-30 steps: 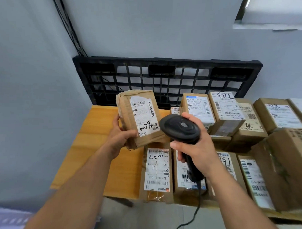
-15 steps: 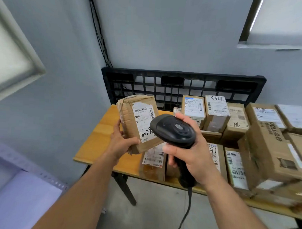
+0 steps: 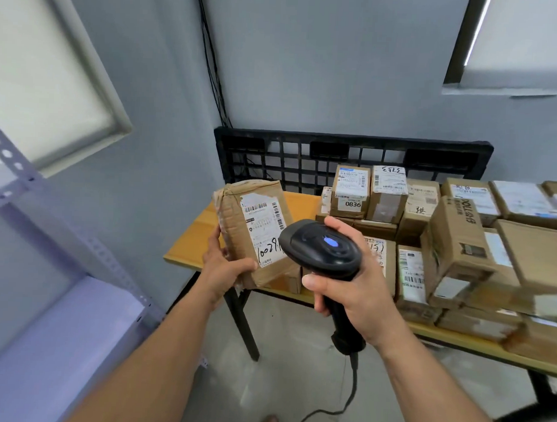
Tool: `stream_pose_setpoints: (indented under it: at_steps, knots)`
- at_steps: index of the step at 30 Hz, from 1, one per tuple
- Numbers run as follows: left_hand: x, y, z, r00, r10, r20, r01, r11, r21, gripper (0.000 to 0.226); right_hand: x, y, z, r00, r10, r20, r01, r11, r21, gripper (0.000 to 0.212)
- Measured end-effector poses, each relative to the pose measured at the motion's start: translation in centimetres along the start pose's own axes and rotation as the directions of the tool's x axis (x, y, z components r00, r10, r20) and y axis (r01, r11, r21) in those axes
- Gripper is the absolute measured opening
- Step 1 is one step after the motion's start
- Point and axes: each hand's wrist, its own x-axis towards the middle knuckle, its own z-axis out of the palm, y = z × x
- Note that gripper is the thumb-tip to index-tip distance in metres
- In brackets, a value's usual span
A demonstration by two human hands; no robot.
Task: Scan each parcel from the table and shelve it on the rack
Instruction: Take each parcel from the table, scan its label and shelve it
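My left hand [image 3: 226, 269] grips a brown cardboard parcel [image 3: 238, 228] by its lower left corner, holding it upright above the table's left end, its white label facing me. My right hand [image 3: 356, 292] grips a black corded barcode scanner [image 3: 321, 247] just right of the parcel; the scanner head overlaps the label's lower right corner and a blue light glows on its top. Several more labelled parcels [image 3: 459, 245] lie stacked on the wooden table [image 3: 190, 248]. The grey metal rack [image 3: 63, 266] stands at the left, with a pale shelf board below.
A black plastic pallet [image 3: 352, 150] leans on the wall behind the table. The scanner's cable [image 3: 343, 399] trails down to the grey floor. Black table legs [image 3: 241, 323] stand below the table's left end. Windows sit at upper left and upper right.
My view has swung left and pulled back, so the rack now shows at left. Both hands keep their grips, and a blue light now glows on the scanner.
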Motion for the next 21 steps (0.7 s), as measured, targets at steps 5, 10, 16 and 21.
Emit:
stream_pose_setpoints:
  at_steps: [5, 10, 16, 21]
  knots:
    - [-3.4, 0.2, -1.6, 0.999, 0.033, -0.033, -0.034, 0.999, -0.02, 0.123, -1.4, -0.6, 1.0, 0.999, -0.016, 0.049, 0.016, 1.0, 0.004, 0.083]
    - [-6.0, 0.4, -4.8, 0.988, 0.103, -0.115, -0.107, 0.994, -0.023, 0.108, -2.1, -1.1, 2.9, 0.996, -0.067, 0.055, 0.069, 0.997, -0.029, 0.083]
    - [-9.4, 1.5, -10.4, 0.957, 0.174, -0.233, -0.182, 0.983, -0.012, 0.115, -2.5, -1.9, 7.0, 0.983, -0.136, 0.122, 0.143, 0.988, -0.058, 0.084]
    - [-12.7, 1.6, -17.1, 0.912, 0.27, -0.309, -0.277, 0.961, 0.02, 0.103, -3.1, -2.3, 12.6, 0.964, -0.181, 0.194, 0.193, 0.98, -0.048, 0.083]
